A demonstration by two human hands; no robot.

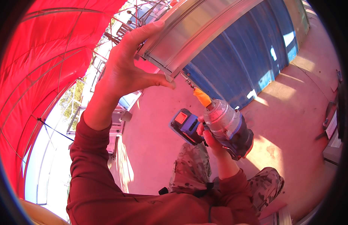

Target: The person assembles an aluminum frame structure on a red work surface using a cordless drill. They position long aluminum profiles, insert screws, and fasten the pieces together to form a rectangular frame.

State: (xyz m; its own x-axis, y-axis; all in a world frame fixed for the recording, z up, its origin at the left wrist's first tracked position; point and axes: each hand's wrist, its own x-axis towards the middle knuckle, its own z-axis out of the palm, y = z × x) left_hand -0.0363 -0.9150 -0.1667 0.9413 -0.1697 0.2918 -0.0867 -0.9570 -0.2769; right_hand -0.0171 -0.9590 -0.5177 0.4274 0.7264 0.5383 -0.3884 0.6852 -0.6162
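My left hand (125, 63) braces the end of a long silvery metal profile (192, 33). Its index finger lies along the upper edge, and the thumb presses by a small tab at the lower corner. The other fingers are partly hidden. In my right hand (215, 144) is a cordless drill (228, 122) with a grey and dark body, my fingers wrapped round its handle. The blue-black battery (187, 125) sticks out to the left. From an orange sleeve (202, 97) at its nose, a thin bit (189, 83) points up at the profile's lower corner, at or very near the metal.
A blue corrugated metal panel (241, 56) stands behind the profile. Red fabric (50, 48) on a thin frame arches over the left side. Metal racks and a grey container (119, 114) are beyond my left arm. Sunlit patches mark the concrete floor (151, 150). More equipment stands at the right edge.
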